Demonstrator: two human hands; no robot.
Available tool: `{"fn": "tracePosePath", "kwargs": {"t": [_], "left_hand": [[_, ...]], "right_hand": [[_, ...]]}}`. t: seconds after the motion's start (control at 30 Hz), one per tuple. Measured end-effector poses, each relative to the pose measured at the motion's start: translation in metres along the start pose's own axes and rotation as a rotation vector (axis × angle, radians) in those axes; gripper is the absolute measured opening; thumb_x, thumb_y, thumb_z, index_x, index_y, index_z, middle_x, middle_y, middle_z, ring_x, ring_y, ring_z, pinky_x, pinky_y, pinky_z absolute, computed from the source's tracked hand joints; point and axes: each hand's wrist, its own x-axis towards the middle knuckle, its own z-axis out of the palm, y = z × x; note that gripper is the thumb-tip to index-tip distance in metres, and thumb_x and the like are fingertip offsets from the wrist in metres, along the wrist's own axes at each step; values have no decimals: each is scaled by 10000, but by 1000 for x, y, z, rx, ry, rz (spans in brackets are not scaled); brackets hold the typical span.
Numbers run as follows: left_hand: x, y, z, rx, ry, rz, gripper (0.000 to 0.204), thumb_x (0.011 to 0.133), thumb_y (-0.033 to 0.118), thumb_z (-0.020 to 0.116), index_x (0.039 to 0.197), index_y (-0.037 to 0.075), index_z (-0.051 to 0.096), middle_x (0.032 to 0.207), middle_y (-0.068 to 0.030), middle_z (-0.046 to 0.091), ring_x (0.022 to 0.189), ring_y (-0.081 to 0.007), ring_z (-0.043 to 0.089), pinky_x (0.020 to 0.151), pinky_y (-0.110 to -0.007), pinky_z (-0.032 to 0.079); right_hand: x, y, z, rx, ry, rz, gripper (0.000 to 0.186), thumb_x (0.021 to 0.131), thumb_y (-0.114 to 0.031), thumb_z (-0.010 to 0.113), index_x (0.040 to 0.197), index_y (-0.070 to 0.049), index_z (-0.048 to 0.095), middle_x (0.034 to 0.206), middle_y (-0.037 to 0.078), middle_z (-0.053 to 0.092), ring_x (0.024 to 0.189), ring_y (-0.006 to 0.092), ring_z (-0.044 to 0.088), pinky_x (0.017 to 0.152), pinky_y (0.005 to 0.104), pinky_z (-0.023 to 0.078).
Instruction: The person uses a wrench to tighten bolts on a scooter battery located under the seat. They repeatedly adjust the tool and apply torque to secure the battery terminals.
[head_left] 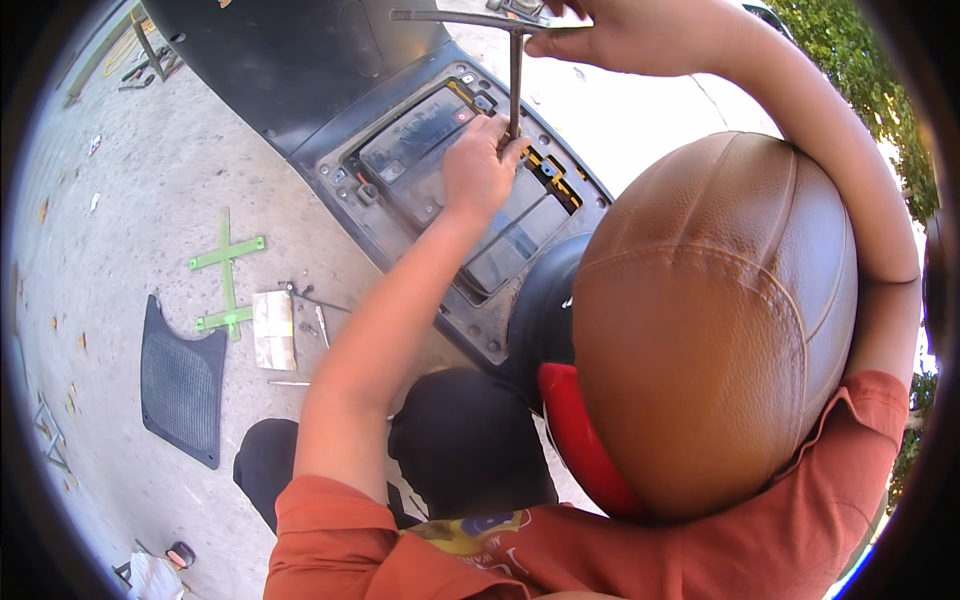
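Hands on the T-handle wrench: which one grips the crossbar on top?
The right hand holds the crossbar of the T-handle wrench; the left hand pinches the shaft low down, over the open floorboard compartment.

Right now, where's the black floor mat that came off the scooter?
In the head view the black floor mat lies flat on the concrete ground at lower left, just left of the green cross-shaped tool and the person's left arm.

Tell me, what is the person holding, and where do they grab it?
A T-shaped metal wrench: right hand on the top crossbar, left hand around the shaft's lower end.
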Motion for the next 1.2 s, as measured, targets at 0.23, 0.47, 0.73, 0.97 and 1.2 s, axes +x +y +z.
{"fn": "tracePosePath", "kwargs": {"t": [0.23,0.47,0.73,0.97,1.2], "left_hand": [[5,-19,-12,-116,-304,27,165,972,129,703,1108,36,703,984,-113,755,927,-216,728,865,-330,556],[50,-27,-28,-187,-716,-43,181,959,66,724,1132,12,710,977,-28,755,951,-98,692,900,-283,553],[65,-43,-13,-211,-828,15,222,961,54,720,1181,29,706,1010,-12,745,972,-93,685,929,-285,551],[38,-29,-6,-303,-658,82,130,980,48,692,1103,7,681,946,4,717,908,-62,634,850,-261,526],[10,-35,-11,-272,-459,-33,113,986,108,713,1025,27,644,908,-11,700,882,-73,639,840,-266,524]], "right_hand": [[4,-2,-9,163,-183,169,268,806,106,582,965,-54,727,937,106,726,972,260,691,809,371,540],[7,-4,-3,42,-108,209,180,872,-39,712,1046,-58,756,1071,140,707,987,294,676,868,396,537],[-2,-12,-19,215,-275,60,252,778,88,678,967,-54,767,1070,105,716,1057,280,674,938,381,525],[-13,-23,-27,153,-328,39,215,759,71,679,874,-71,790,1168,115,679,1140,284,633,969,384,515],[-8,-46,-23,-85,-117,347,409,853,-159,770,1214,1,664,1111,149,668,993,279,664,848,392,557]]}}
